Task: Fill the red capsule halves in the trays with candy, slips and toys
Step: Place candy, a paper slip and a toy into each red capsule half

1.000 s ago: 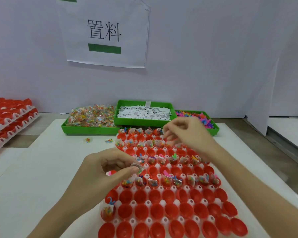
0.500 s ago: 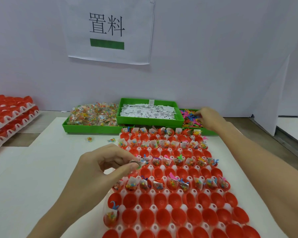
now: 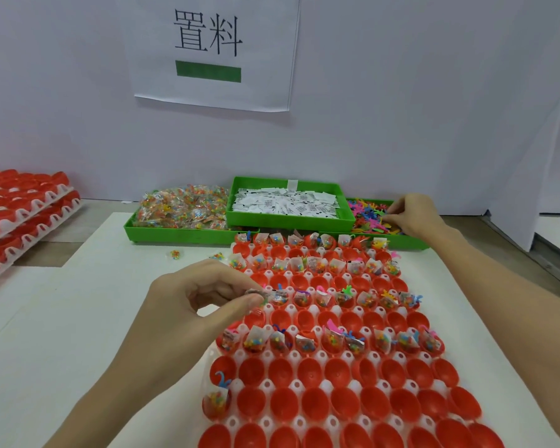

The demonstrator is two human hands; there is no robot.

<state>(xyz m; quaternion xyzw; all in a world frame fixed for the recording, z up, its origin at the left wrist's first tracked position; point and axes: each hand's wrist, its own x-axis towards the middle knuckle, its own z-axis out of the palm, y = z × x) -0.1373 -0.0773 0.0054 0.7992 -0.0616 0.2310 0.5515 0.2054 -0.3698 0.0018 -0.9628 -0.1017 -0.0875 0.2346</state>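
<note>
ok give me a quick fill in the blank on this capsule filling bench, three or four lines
1. The right hand reaches into the green tray of small colourful plastic ____.
2. The left hand pinches a small ____ packet over the capsule tray.
3. The middle green tray holds white paper ____.
4. The capsule halves in the tray are coloured ____.

Missing words: toys; candy; slips; red
</note>
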